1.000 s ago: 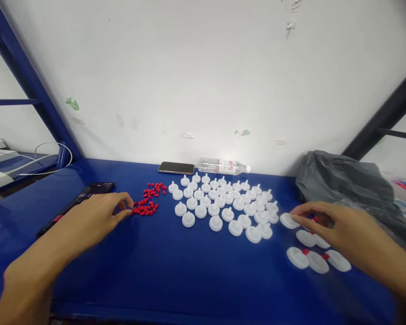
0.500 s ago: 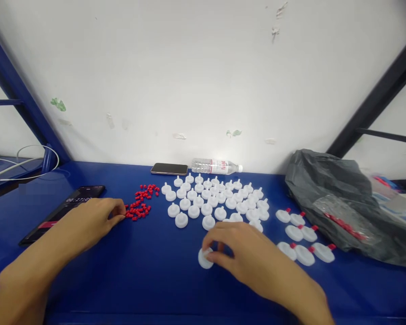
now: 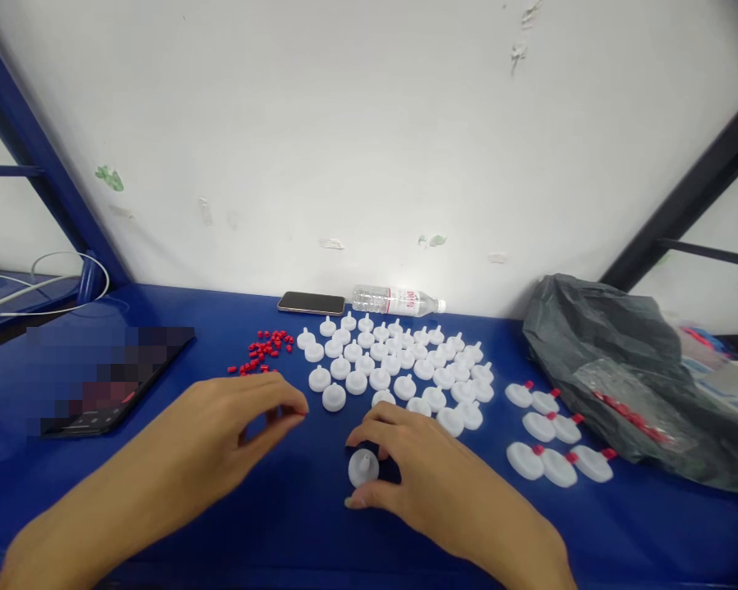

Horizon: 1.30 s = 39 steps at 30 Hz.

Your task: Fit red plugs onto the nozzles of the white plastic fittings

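Below the group of white caps, one white nozzle cap (image 3: 363, 468) sits upright on the blue table, its narrow tip bare. My right hand (image 3: 399, 459) curves around its right side, thumb and fingers apart. To the left, my left hand (image 3: 246, 426) is raised over the table with thumb and index finger pinched together; what they hold, if anything, is too small to see. Small red pieces (image 3: 274, 344) lie scattered behind my left hand. Several white caps with tips (image 3: 380, 378) stand in a broad group behind my right hand.
White caps with red tips (image 3: 526, 460) lie at the right, beside a dark plastic bag (image 3: 590, 344). A clear bottle (image 3: 397, 301) and a phone (image 3: 312, 303) lie along the wall. A larger dark device (image 3: 153, 369) rests at the left.
My left hand has moved right, away from the red pieces, toward the single cap. My right hand's fingers have spread from the cap's tip to around its side.
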Tool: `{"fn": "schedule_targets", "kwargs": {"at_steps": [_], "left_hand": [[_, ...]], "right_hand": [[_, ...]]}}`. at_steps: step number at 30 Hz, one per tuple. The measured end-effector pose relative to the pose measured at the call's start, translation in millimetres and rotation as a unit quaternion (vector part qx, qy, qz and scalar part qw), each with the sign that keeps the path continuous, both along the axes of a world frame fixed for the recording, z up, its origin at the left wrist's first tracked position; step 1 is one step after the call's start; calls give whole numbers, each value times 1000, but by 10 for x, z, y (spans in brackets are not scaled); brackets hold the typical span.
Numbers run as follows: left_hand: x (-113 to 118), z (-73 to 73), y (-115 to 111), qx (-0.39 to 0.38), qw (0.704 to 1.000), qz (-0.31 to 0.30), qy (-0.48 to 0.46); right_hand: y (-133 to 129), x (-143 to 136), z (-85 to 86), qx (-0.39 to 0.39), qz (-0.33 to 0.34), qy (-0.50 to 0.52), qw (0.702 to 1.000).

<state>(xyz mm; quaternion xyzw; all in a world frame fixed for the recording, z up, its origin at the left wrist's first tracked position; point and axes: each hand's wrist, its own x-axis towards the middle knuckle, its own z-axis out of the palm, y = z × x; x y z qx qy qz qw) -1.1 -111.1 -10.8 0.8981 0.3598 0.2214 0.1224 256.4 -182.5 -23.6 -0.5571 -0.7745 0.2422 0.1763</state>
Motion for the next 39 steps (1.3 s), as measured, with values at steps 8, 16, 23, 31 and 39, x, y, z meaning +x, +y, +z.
{"fn": "schedule_targets", "kwargs": {"at_steps": [8, 16, 23, 31, 39], "left_hand": [[248, -83, -189, -48, 996, -70, -10], [330, -148, -183, -16, 994, -95, -47], [278, -93, -173, -15, 996, -61, -59], [299, -46, -192, 1, 993, -49, -111], [317, -62, -193, -5, 993, -62, -96]], "right_hand": [[23, -45, 48, 52, 41, -44, 997], [11, -121, 66, 99, 36, -37, 994], [-11, -58, 101, 158, 6, -23, 987], [-47, -39, 121, 178, -3, -41, 983], [-49, -83, 101, 179, 3, -62, 982]]}}
